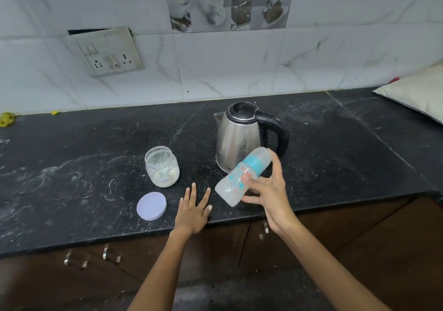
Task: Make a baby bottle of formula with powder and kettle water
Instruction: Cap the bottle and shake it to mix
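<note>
My right hand (268,190) grips a clear baby bottle (237,178) with a teal collar and cap, holding it tilted above the counter with its capped end up and to the right. The bottle looks blurred. Behind it stands a steel kettle (239,135) with a black lid and handle. An open clear jar of powder (162,166) stands left of the kettle, and its pale round lid (151,206) lies flat in front of it. My left hand (194,208) rests flat on the counter with fingers straight, between the lid and the bottle.
The black stone counter (84,166) carries white powder smears. A switch and socket plate (107,52) is on the tiled wall. A pale cushion (417,90) lies at the far right. Brown cabinet doors with metal handles (111,254) are below the counter edge.
</note>
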Available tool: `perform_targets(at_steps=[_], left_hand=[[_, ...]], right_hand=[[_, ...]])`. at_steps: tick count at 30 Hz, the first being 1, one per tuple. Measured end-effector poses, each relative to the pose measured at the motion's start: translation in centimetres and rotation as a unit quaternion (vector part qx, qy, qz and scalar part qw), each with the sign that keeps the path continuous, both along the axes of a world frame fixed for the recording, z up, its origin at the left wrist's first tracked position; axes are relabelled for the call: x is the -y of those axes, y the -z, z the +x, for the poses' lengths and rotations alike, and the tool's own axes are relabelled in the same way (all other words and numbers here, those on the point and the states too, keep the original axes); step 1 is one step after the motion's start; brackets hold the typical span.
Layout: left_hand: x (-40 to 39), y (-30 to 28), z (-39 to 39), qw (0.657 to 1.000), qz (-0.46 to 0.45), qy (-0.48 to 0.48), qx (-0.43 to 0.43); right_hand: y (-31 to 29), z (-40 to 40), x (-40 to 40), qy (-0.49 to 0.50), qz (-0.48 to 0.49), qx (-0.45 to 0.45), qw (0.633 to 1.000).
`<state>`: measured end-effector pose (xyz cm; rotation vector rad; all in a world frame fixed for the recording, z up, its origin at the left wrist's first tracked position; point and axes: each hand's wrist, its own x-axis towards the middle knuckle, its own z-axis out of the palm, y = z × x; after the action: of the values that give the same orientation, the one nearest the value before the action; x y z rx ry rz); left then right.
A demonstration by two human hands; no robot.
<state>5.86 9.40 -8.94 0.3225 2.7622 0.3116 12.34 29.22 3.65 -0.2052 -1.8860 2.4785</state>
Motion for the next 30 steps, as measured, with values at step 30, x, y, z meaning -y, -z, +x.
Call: perform_targets(at_steps=[30], left_hand=[[0.2,0.6,-0.2,1.000,-0.013,0.011,-0.003]], right_hand=[[1.0,0.9,1.4,-0.076,0.048,0.026,0.996]])
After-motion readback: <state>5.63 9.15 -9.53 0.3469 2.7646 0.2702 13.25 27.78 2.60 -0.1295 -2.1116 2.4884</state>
